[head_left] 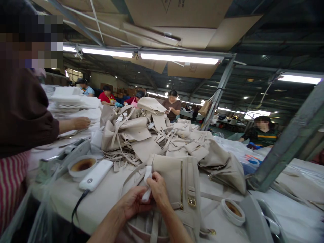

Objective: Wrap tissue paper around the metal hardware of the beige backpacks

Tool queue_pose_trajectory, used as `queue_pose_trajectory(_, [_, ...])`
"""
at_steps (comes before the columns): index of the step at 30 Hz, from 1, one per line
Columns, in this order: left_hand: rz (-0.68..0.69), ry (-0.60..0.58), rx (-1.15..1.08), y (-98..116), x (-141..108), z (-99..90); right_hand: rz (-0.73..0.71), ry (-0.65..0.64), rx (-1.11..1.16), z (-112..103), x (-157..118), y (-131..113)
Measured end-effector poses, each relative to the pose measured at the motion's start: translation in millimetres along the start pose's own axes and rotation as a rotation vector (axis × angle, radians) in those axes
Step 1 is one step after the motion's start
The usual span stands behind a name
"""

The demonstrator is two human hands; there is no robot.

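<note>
A beige bag [170, 175] with a gold zipper and a gold buckle lies at the table's near edge. Along its left side runs a strap with a white wrapping [147, 176] around it. My left hand [134, 202] is closed on the lower end of this wrapping, palm partly up. Just right of it, my right hand [157, 189] pinches the same white wrapping from above, its back toward the camera. The fingertips of both hands are partly hidden behind each other and the wrapping.
Beyond the bag rises a heap of beige bags [141, 135]. A white device [96, 175] with a black cable and a round dish [82, 166] sit left; another dish [233, 212] is right. A person [22, 111] stands close at left. A metal post [288, 141] slants at right.
</note>
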State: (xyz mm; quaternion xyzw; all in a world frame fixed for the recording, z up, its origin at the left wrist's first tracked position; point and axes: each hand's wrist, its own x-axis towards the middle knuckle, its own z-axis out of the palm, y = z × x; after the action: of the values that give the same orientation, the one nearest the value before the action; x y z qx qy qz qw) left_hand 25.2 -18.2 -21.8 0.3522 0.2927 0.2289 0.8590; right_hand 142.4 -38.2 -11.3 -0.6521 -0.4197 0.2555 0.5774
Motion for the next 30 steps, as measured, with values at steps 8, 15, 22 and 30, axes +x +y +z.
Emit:
queue_pose_trajectory(8, [0.122,0.073,0.101,7.9,-8.8,8.7,0.128,-0.367,0.108,-19.1,-5.6,-15.0])
queue_pose_trajectory(15, [0.274,0.209,0.256,1.9,-10.0,19.0,0.079,-0.287,0.276,-16.9,-10.1,-12.0])
queue_pose_trajectory(22, [0.068,-0.033,0.048,3.7,-16.0,4.8,0.051,-0.231,0.325,-6.8,-8.3,-6.7])
queue_pose_trajectory(30, [0.083,-0.011,0.127,9.5,-11.5,-5.4,0.098,-0.574,0.461,-33.0,-22.2,-22.1])
